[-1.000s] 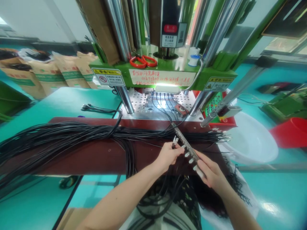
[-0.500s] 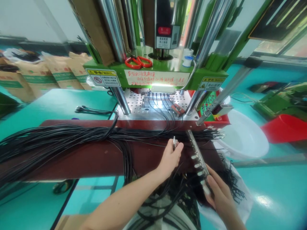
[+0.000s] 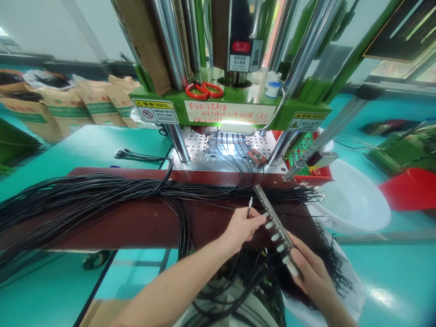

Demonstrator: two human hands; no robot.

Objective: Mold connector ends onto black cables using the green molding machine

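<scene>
cables [image 3: 112, 186] on board [image 3: 119, 227] before press [image 3: 235, 94]

Left hand [image 3: 243, 227]: brought back to the bar; was held well apart from it 0.5 s ago; thumb now put against the bar's connector side.
Metal bar [image 3: 276, 223]: moved leftward since 0.5 s ago, gap to left hand closed; compared with 1.0 s ago, far end drawn back toward the person.
Right hand [image 3: 310, 263]: shifted along with the bar, grip kept near its close end.
Plug [image 3: 251, 201]: 1 tip clearly seen above the left fist; more metal was shown there 1.0 s ago.
</scene>
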